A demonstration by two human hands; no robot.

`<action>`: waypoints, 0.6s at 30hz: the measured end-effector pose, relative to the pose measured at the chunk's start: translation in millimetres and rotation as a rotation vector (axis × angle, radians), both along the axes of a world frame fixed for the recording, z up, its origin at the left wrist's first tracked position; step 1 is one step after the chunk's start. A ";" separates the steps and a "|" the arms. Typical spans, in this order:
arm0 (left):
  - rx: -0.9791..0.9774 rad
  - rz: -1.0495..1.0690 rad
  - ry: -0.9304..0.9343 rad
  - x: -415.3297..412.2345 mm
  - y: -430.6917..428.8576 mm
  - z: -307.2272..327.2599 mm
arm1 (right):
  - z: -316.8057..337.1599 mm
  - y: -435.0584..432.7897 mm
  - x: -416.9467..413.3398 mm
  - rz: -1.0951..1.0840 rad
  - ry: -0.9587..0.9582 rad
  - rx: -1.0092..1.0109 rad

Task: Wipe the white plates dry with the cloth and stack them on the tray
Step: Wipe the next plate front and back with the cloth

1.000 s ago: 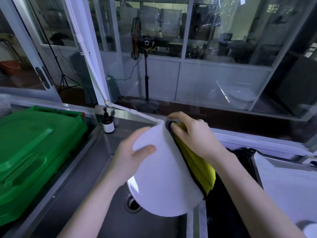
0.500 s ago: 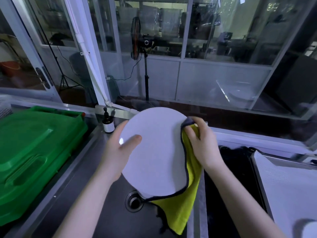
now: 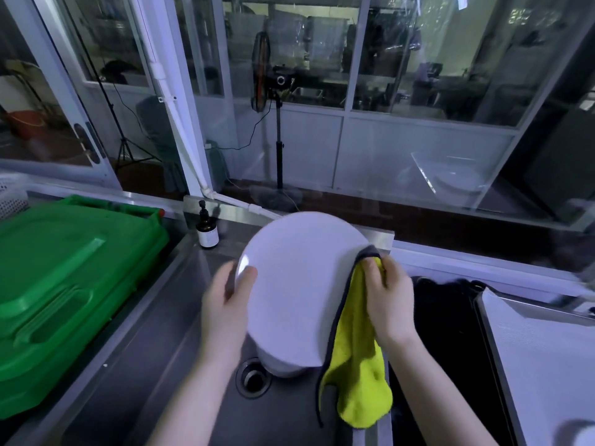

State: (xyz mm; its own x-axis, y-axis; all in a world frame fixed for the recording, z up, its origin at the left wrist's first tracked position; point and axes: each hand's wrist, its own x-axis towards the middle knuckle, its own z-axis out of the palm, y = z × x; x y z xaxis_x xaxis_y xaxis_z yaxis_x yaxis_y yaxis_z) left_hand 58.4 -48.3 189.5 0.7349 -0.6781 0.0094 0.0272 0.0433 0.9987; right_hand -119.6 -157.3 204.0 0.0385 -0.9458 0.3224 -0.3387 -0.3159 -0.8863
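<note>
Cloth point(image 3: 355, 346), yellow, hangs low near us from the right hand point(image 3: 388, 304), whose fingers pinch it on the plate's right edge, probably to rub that rim dry. The white plate point(image 3: 296, 284) tilts above the sink point(image 3: 180, 375), between both hands. The left hand point(image 3: 225, 304) grips its left edge, thumb on top, holding it steady.

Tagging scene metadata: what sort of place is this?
Probably a commercial kitchen's dishwashing station: a stainless steel sink with a drain, a pump soap bottle on its ledge, and a glass partition looking onto more steel equipment.
</note>
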 end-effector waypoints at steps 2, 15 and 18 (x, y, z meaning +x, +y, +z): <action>-0.100 0.077 0.076 -28.0 3.1 -12.7 | -12.2 13.3 5.6 -0.139 -0.144 0.094; -0.027 -0.397 -0.476 20.2 -18.4 47.2 | 77.3 -42.0 6.0 0.535 0.462 -0.285; -0.084 -0.342 -0.423 20.5 -17.8 43.3 | 68.6 -38.6 6.4 0.478 0.363 -0.250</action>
State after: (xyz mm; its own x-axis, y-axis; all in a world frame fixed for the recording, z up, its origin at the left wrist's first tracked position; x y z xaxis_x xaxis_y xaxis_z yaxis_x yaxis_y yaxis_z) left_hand 78.9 -66.1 232.8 0.3931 -0.8620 0.3201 -0.3490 0.1822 0.9192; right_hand -113.2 -195.9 272.6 0.5842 -0.6956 0.4181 -0.3738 -0.6878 -0.6222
